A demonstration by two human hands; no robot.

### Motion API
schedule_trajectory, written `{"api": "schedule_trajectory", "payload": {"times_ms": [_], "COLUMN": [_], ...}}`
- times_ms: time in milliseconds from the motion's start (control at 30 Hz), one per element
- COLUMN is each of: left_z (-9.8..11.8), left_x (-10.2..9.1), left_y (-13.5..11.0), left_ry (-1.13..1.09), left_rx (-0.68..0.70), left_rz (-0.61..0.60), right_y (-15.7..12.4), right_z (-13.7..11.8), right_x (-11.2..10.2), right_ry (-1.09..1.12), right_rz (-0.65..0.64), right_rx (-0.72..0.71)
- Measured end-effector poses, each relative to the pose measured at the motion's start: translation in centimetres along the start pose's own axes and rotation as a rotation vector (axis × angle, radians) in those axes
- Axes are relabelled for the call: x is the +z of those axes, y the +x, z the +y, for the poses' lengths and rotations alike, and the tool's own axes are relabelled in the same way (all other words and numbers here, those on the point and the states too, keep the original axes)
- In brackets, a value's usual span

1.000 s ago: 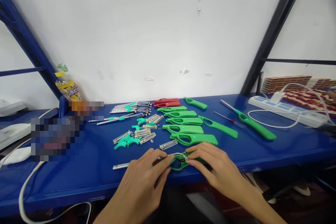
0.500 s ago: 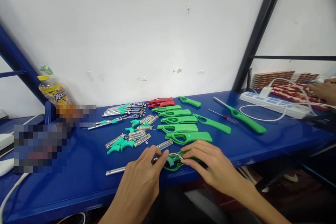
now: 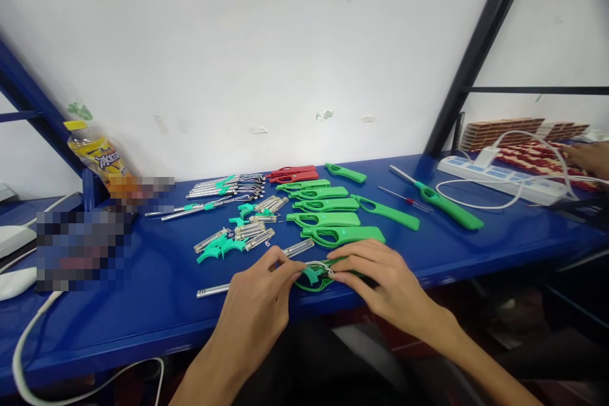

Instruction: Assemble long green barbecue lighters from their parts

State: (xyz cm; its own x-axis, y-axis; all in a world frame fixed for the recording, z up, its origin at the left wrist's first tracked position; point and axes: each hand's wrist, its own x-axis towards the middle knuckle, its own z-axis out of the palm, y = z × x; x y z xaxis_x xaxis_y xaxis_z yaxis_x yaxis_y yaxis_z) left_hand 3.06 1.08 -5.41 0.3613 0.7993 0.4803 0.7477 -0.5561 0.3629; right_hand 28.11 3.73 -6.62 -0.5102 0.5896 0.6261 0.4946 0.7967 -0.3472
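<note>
An open green lighter shell (image 3: 318, 288) lies at the table's front edge between my hands. Inside it sit a teal trigger (image 3: 312, 275) and thin wires (image 3: 328, 267); a silver tube (image 3: 212, 291) sticks out leftward from under my left hand. My left hand (image 3: 261, 295) is closed, thumb and fingertips pinching the lighter by the trigger. With bent fingers, my right hand (image 3: 383, 279) grips the shell's handle end, its thumb and fingertips at the wires. A clear fuel tank (image 3: 299, 248) rests just behind the hands.
Several green shells (image 3: 333, 219), red shells (image 3: 294, 175), teal triggers with clear tanks (image 3: 223, 247) and wired silver tubes (image 3: 212, 190) lie behind. To the right are a finished-looking lighter (image 3: 450, 207), a screwdriver (image 3: 409, 200) and a power strip (image 3: 502, 180). Another person's hand (image 3: 587, 157) shows far right.
The view has shifted slightly, so the table appears higher. My left fingertips have closed together beside the trigger; my right hand keeps nearly the same grip at the wires.
</note>
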Motion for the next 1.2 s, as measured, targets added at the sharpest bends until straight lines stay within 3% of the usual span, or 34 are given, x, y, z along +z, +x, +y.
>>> {"api": "schedule_trajectory", "payload": {"times_ms": [300, 467, 1200], "left_z": [0.66, 0.42, 0.80], "left_x": [0.56, 0.84, 0.80], "left_y": [0.18, 0.09, -0.41], "left_ry": [0.074, 0.209, 0.312], "left_rx": [-0.001, 0.089, 0.118], "left_rz": [0.043, 0.107, 0.095], "right_y": [0.20, 0.08, 0.18], "right_z": [0.35, 0.42, 0.16], "right_x": [0.14, 0.14, -0.11], "right_ry": [0.091, 0.082, 0.087], "right_rz": [0.052, 0.034, -0.003], "right_rx": [-0.018, -0.004, 0.032]}}
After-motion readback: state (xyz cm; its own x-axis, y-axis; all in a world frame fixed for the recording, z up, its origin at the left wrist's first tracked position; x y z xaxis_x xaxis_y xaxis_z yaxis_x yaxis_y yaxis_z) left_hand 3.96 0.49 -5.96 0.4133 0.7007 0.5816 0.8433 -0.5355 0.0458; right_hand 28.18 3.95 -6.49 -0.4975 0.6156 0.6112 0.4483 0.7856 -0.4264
